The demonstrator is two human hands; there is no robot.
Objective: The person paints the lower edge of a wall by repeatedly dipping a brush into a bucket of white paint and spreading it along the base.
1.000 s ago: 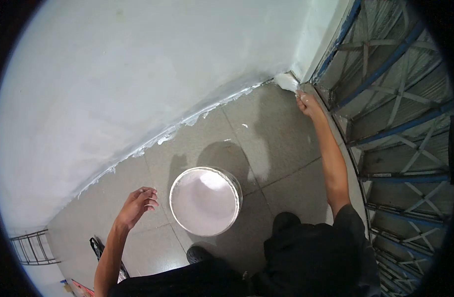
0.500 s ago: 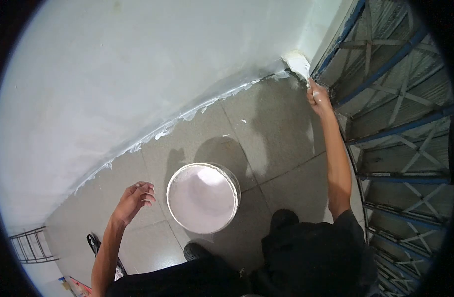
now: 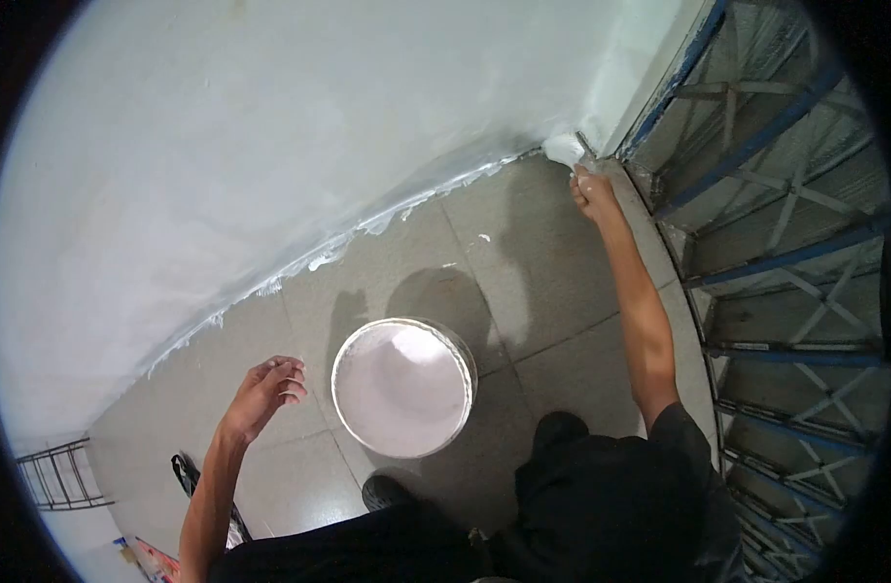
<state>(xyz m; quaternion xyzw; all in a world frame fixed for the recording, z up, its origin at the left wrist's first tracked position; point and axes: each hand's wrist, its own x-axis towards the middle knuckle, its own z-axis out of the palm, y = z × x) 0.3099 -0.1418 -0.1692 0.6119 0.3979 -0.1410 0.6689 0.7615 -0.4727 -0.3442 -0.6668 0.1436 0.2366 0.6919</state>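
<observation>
My right hand [image 3: 591, 191] is wrapped round the handle of a paintbrush [image 3: 564, 149], whose wide head is coated in white paint. The brush head rests low at the corner, where the wall [image 3: 299, 126] meets the floor. My left hand [image 3: 263, 394] hangs in the air with its fingers loosely bent and apart, holding nothing. Between the hands a round bucket [image 3: 471, 367] stands on the floor, with pale paint [image 3: 392, 398] inside. A ragged line of white paint [image 3: 324, 259] runs along the foot of the wall.
A folding metal gate [image 3: 786, 262] with blue bars lines the right side. Grey floor tiles [image 3: 572, 282] carry a few white drips. A black wire rack [image 3: 64, 476] is at the far left. My shoes [image 3: 560, 430] stand close to the bucket.
My right hand has moved left and slightly down with the paintbrush, from beside the gate frame to the foot of the wall. My left hand has barely moved.
</observation>
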